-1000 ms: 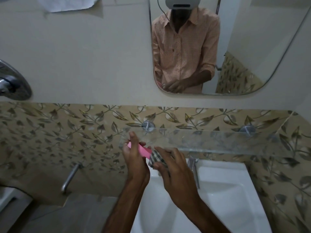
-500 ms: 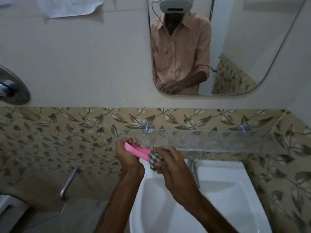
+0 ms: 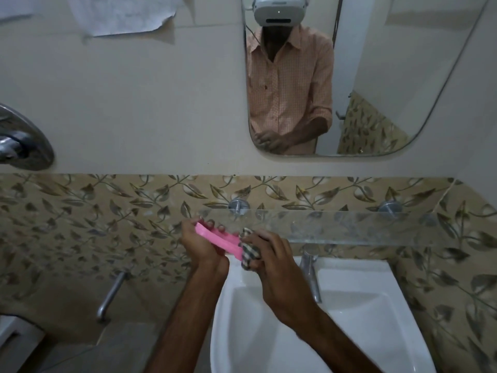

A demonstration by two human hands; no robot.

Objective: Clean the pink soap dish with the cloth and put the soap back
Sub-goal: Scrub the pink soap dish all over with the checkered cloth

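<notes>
My left hand (image 3: 202,244) grips the pink soap dish (image 3: 219,239) and holds it tilted above the left rim of the white sink (image 3: 349,319). My right hand (image 3: 271,258) is closed on a bunched checked cloth (image 3: 248,251) that presses against the dish's right end. No soap is visible in the frame.
A glass shelf (image 3: 336,227) on two metal pegs runs along the leaf-patterned tiles just behind my hands. The basin tap (image 3: 310,273) stands right of my right hand. A wall spout (image 3: 110,297) sticks out at lower left, and a mirror (image 3: 349,76) hangs above.
The dish has turned from edge-on to a flatter tilt, showing more of its length. The cloth has slid toward its right end. Both hands sit slightly lower in view.
</notes>
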